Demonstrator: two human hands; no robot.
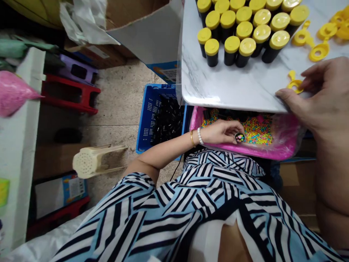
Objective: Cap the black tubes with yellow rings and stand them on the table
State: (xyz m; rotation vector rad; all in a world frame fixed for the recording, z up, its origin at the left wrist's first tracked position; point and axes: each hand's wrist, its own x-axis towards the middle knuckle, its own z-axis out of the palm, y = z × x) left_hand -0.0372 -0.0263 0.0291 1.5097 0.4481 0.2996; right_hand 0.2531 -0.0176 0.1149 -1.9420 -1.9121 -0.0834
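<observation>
My left hand (222, 131) is closed around a small black tube (240, 137), its open mouth facing up and coloured balls showing inside. It is over the near-left part of a pink tray (261, 153) that holds many small coloured balls (257, 131). At the table's near edge, my right hand (324, 92) has thumb and fingers on either side of a yellow ring-shaped cap (295, 86) with a tab. More yellow caps (319, 51) lie beyond that hand. Several black tubes with yellow lids (231, 45) stand upright in rows on the white table.
The marbled white table (223, 85) overhangs the tray. Left of the tray, a blue crate (141, 123) holds loose black tubes (167, 122). A cream stool (87, 162), a red stool (72, 92) and an open cardboard box (155, 34) stand further left.
</observation>
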